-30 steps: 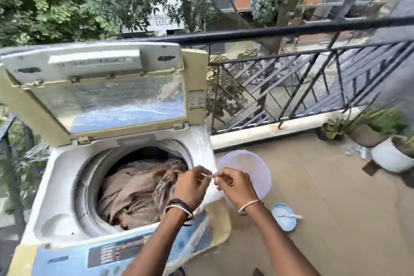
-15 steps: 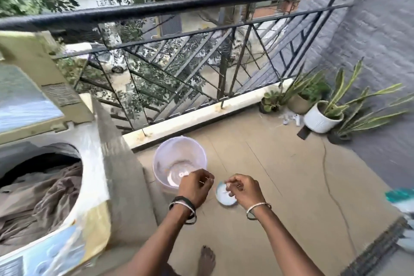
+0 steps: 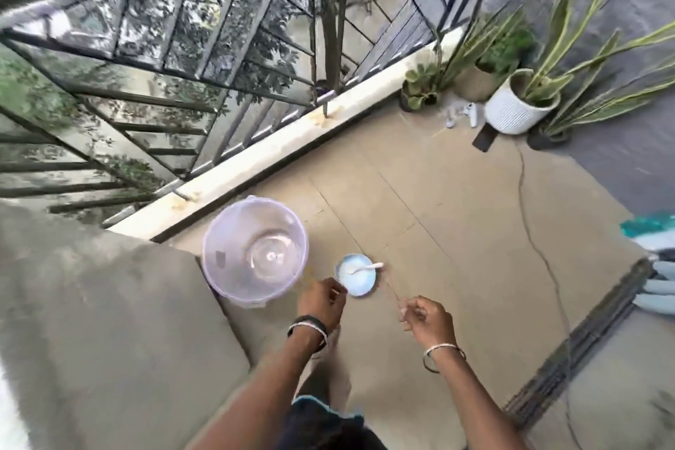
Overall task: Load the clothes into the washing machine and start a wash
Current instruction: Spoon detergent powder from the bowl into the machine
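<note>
Our left hand [image 3: 321, 303] and right hand [image 3: 427, 320] have drawn apart. The powder dish [image 3: 361, 285], low centre, lies just above the left, nearer one; its spoon [image 3: 365, 267] handle points right. Both hands curl; pinching what, we cannot tell.

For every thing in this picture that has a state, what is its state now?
Bucket: upright, no lid.
Blue bowl: upright, holds something white.
Spoon: lying in the bowl.
Left hand: fingers curled; contents unclear.
Right hand: pinches a thin strand.
White plant pot: upright.
</note>
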`<state>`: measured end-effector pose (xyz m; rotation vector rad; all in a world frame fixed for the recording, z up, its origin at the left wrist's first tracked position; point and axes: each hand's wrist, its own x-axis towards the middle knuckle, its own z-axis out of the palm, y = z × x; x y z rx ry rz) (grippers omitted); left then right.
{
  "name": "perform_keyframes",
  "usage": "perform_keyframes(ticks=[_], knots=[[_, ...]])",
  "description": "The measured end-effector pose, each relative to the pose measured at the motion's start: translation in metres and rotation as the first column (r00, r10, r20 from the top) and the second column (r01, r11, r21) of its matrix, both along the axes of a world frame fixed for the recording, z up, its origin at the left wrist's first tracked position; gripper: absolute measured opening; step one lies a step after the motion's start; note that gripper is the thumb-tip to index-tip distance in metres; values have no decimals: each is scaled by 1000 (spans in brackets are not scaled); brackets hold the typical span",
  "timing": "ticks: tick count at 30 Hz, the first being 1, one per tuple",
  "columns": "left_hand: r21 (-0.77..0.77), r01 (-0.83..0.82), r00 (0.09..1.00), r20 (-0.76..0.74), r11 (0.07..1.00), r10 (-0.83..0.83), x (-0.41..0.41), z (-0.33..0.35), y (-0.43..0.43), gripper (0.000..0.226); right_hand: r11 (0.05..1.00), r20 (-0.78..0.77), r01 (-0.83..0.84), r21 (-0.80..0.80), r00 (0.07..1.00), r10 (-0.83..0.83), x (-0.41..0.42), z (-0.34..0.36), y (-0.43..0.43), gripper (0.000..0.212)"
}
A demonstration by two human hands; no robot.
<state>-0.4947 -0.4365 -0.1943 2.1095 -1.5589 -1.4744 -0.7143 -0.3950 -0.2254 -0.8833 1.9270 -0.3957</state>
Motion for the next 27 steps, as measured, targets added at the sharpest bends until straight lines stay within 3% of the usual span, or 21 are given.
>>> perform_keyframes(ticks=[6, 8, 11, 17, 19, 21, 23, 25, 27], knots=[[180, -1, 999, 41, 984, -7, -14, -116, -54, 13, 980, -28, 112, 166, 994, -109, -15, -124, -30, 28], [225, -46, 998, 50, 973, 36, -16, -158, -67, 10, 958, 9, 160, 238, 986, -167, -19, -170, -37, 13], [292, -128, 991, 75, 948, 110, -22, -242, -82, 7, 933, 34, 190, 307, 977, -210, -22, -250, -59, 20], [361, -183, 979, 147, 914, 138, -32, -411, -98, 7, 898, -138, -105, 428, 974, 180, -31, -398, -115, 19], [380, -207, 973, 175, 901, 150, -36, -457, -98, 18, 863, -143, -129, 488, 964, 225, -34, -440, -128, 20], [404, -247, 966, 178, 881, 189, -40, -502, -93, 29, 836, -71, -77, 543, 988, 137, -34, -478, -137, 22], [446, -264, 964, 143, 855, 224, -42, -535, -87, 38, 835, 0, 86, 544, 995, -103, -34, -508, -139, 18], [504, -297, 951, 84, 811, 296, -45, -564, -79, 50, 826, 60, 266, 496, 939, -338, -32, -537, -133, 20], [563, -358, 905, 12, 745, 425, -50, -583, -77, 57, 801, 129, 359, 480, 874, -469, -29, -555, -129, 24]])
